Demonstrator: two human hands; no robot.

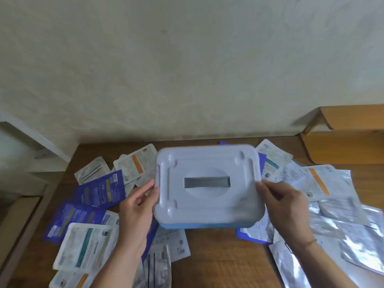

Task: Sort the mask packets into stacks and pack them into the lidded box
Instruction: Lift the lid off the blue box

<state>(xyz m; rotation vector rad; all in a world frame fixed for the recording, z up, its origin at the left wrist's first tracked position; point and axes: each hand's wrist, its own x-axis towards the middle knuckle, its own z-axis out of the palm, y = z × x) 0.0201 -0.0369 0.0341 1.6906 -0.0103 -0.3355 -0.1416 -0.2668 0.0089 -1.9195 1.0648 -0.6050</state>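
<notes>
The box (208, 188), with its pale lid on and a blue base showing along the near edge, is being held above the middle of the tabletop (218, 260) between the two hands. The left hand (138, 206) is being pressed against its left side with the thumb on the lid edge, and the right hand (284, 204) is being curled around its right side. Whether the box is resting on the packets or is being lifted cannot be told, since the picture is blurred there.

The grip is probably being kept only at the sides, so the box could be slipping or tilting. If the lid is being pulled off unevenly, the base may be dropped onto the packets (97, 190) and these may be scattered further.

The packets are lying unsorted all around the box, blue, white and silver ones overlapping. The tabletop is of brown wood, standing against a pale wall (187, 69). A cardboard box (345, 142) is being seen at the right.
</notes>
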